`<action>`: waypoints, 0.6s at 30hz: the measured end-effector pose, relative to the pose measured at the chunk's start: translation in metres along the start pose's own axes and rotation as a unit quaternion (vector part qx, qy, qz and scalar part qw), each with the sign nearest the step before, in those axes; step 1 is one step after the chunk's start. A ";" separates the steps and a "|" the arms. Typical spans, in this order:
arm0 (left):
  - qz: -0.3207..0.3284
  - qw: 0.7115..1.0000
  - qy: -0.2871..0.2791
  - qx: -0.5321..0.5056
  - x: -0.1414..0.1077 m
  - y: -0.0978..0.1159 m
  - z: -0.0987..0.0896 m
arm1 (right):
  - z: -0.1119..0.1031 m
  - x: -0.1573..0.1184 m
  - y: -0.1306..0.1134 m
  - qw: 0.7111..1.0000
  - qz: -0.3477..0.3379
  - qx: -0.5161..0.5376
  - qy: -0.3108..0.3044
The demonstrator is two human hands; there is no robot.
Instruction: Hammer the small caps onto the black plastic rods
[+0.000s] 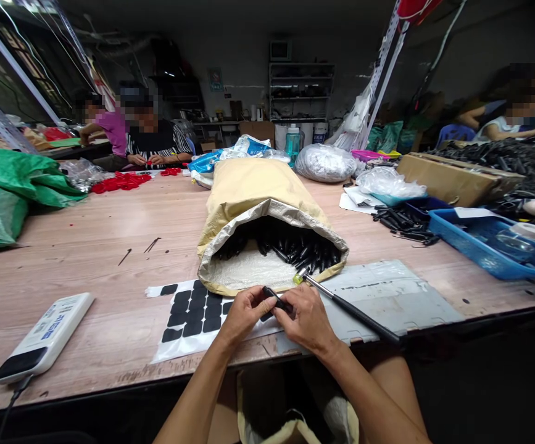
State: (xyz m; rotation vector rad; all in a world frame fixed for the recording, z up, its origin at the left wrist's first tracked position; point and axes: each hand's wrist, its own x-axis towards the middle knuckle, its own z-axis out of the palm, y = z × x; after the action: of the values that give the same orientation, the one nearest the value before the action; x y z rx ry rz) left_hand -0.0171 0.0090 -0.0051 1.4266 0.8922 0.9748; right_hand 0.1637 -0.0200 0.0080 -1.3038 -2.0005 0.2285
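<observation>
black piece [280, 301] | between left hand [247, 313] and right hand [308, 316] | 2 hands pinching it | near sack [260, 182]

- I saw soft, pale light lying over the counter [110, 271].
- Behind, the back wall [244, 71] sank into gloom.
- Shadow filled the sack [262, 179].
- The hands [306, 314] looked sharp; the edges stretched.
</observation>
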 end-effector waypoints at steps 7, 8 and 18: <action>-0.017 0.999 0.021 0.024 0.000 0.010 0.003 | 0.007 0.001 -0.006 0.998 0.026 -0.023 0.060; -0.017 0.999 0.020 0.030 -0.001 0.011 0.003 | 0.007 0.001 -0.008 0.997 0.024 -0.031 0.063; -0.015 0.999 0.033 0.017 0.000 0.003 0.002 | -0.013 -0.005 -0.009 1.000 -0.003 -0.019 0.023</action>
State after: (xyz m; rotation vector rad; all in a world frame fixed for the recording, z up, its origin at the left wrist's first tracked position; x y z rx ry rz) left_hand -0.0150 0.0080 -0.0017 1.4124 0.9807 0.9939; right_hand 0.1667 -0.0311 0.0197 -1.3137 -1.9790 0.1578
